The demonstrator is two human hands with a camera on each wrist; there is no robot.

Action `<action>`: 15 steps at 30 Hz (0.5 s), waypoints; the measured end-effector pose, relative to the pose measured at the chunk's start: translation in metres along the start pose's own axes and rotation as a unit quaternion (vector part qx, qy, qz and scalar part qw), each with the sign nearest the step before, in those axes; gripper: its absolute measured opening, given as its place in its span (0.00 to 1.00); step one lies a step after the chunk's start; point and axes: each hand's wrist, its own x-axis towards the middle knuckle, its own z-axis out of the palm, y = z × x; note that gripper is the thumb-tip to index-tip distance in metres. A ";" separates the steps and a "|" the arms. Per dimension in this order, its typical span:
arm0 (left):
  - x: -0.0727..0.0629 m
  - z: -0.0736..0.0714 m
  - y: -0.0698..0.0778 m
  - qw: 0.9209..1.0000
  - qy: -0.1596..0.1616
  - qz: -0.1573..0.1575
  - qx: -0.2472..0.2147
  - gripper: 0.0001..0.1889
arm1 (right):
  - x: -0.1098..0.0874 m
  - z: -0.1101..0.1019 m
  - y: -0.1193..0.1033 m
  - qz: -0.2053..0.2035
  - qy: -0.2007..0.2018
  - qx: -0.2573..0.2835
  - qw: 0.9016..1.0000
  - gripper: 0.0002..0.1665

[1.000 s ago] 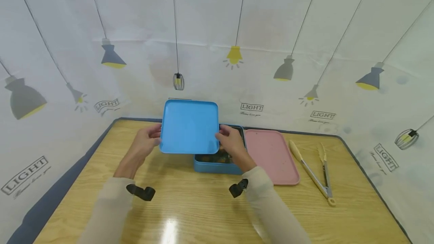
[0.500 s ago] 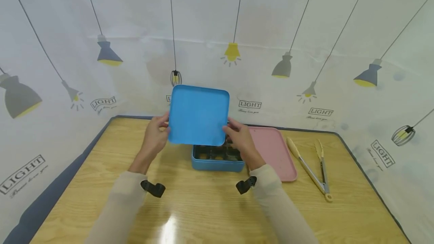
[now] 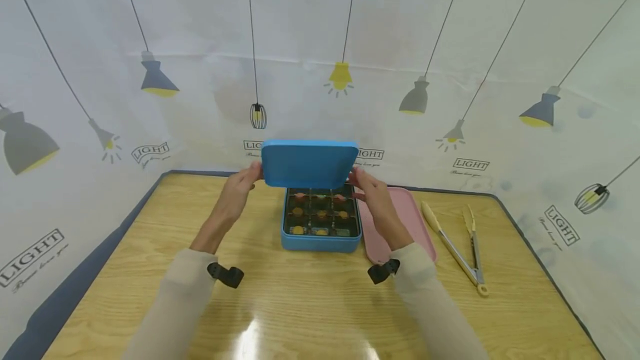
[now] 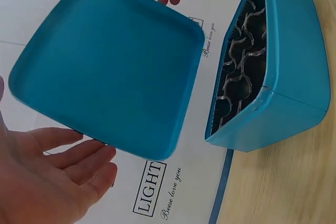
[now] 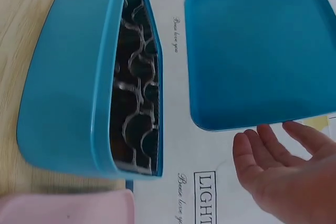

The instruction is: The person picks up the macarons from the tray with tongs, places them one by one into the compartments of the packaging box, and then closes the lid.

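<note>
A blue square lid [image 3: 309, 163] is held up over a blue box [image 3: 320, 243], tilted, with its rimmed inner side toward me. My left hand [image 3: 237, 190] grips the lid's left edge, fingers on the rim in the left wrist view. On the opposite edge, my right hand [image 3: 376, 199] holds the lid between thumb and fingers, seen also in the right wrist view beside the lid [image 5: 262, 51]. Inside the uncovered box, a dark compartmented insert [image 3: 320, 213] holds several small orange, yellow and reddish pieces; their kind is too small to tell.
Right of the box lies a pink tray [image 3: 422, 232], partly behind my right forearm. Farther right, tongs [image 3: 457, 254] with cream tips lie spread on the wooden table [image 3: 300, 304]. A lamp-printed backdrop [image 3: 295, 26] rises behind the table's rear edge.
The lid first rose and shifted right, then tipped toward a flatter angle above the box. Both hands moved right with it, and more of the box's compartments came into view.
</note>
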 end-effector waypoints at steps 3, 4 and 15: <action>0.000 0.001 0.002 1.000 -0.019 0.012 0.000 0.38 | -0.002 -0.006 -0.001 -0.015 -0.016 -0.005 1.000 0.41; 0.000 0.001 0.002 1.000 -0.026 0.015 0.000 0.38 | -0.002 -0.007 -0.001 -0.018 -0.021 -0.012 1.000 0.41; 0.008 0.022 -0.009 0.994 -0.107 -0.005 -0.020 0.44 | -0.008 -0.019 0.009 0.026 -0.036 -0.096 0.994 0.45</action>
